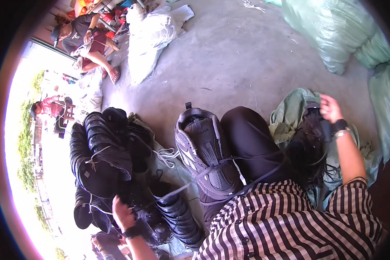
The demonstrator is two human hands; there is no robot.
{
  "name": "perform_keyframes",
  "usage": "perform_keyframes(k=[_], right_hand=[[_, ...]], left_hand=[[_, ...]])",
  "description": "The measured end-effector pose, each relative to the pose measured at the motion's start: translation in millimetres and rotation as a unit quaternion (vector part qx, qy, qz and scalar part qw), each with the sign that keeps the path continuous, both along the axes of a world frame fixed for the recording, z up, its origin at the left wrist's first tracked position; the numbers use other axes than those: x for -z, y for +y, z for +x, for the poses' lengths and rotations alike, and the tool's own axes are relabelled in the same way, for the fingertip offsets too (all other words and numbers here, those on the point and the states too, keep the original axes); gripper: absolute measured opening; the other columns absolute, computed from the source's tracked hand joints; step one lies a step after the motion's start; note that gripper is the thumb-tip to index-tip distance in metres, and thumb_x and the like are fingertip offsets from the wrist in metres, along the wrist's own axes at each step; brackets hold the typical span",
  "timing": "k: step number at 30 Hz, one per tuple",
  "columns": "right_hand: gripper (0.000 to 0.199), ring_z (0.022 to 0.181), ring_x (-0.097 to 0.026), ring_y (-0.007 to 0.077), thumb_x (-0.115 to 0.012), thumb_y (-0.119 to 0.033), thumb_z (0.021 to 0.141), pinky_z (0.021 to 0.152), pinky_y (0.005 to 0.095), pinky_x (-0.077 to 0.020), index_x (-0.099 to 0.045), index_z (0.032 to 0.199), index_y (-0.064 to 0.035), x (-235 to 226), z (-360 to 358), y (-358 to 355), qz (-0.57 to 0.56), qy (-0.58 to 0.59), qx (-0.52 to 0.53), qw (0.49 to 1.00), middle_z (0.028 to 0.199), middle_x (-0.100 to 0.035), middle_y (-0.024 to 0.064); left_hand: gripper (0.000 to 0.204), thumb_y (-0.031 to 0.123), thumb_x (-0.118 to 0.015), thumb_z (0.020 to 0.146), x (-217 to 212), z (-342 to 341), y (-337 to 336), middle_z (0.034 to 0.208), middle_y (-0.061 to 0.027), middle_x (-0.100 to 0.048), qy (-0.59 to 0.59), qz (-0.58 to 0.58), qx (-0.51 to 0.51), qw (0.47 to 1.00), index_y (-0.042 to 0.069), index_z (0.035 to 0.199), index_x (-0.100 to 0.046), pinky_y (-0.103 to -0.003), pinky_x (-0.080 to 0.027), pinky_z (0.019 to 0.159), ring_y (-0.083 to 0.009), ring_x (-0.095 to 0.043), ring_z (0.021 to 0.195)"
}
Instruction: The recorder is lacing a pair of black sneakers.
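Observation:
Across my thighs rests a grey and black sneaker upper (pixel 206 151), its tongue showing, with a flat dark lace (pixel 177 190) trailing from it to the left. My left hand (pixel 123 213) is at the lower left beside stacked black shoe uppers (pixel 102 175); its fingers are apart and hold nothing I can see. At the right, my right hand (pixel 330 109) has its fingers closed at the top edge of a dark shoe upper (pixel 313 119). That upper leans on a green woven sack (pixel 290 106), among more dark pieces and hanging laces.
Large pale green sacks (pixel 329 30) line the right side. A white sack (pixel 151 39) lies on the concrete floor (pixel 229 56). One person (pixel 84 39) sits at the upper left holding a lace; another person (pixel 50 107) is farther left. Nested uppers (pixel 177 221) lie near my left forearm.

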State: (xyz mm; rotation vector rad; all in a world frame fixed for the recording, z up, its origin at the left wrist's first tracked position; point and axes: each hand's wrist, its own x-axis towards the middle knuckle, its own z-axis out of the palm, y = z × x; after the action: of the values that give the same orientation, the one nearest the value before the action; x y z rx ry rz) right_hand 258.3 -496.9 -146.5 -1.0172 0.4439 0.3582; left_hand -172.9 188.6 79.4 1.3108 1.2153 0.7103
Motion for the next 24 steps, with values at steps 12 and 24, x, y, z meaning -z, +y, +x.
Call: perform_keyframes(k=[12,24], right_hand=[[0.018,0.069,-0.064,0.0354,-0.057,-0.018,0.084,0.063,0.0433,-0.0506,-0.060,0.074,-0.0029,-217.1,-149.2,308.2,-0.266,-0.516,-0.567,0.584,0.066,-0.062,0.0163],[0.021,0.047,-0.055,0.0155,-0.059,-0.016,0.090,0.050,0.0296,-0.0435,-0.062,0.077,-0.0001,-253.0,-134.6,260.7,-0.165,-0.271,-0.673,0.668,0.060,-0.060,0.0084]], left_hand=[[0.046,0.005,-0.074,0.080,-32.6,144.2,-234.5,0.065,0.0071,-0.050,-0.143,0.042,0.559,0.816,0.004,0.121,-0.056,-0.016,-0.034,0.059,-0.0019,-0.039,0.056],[0.019,0.012,-0.050,0.097,0.6,156.8,-235.3,0.085,-0.0057,-0.063,0.014,-0.015,0.635,0.772,0.000,0.106,-0.063,-0.027,-0.047,0.067,-0.0144,-0.057,0.068]])
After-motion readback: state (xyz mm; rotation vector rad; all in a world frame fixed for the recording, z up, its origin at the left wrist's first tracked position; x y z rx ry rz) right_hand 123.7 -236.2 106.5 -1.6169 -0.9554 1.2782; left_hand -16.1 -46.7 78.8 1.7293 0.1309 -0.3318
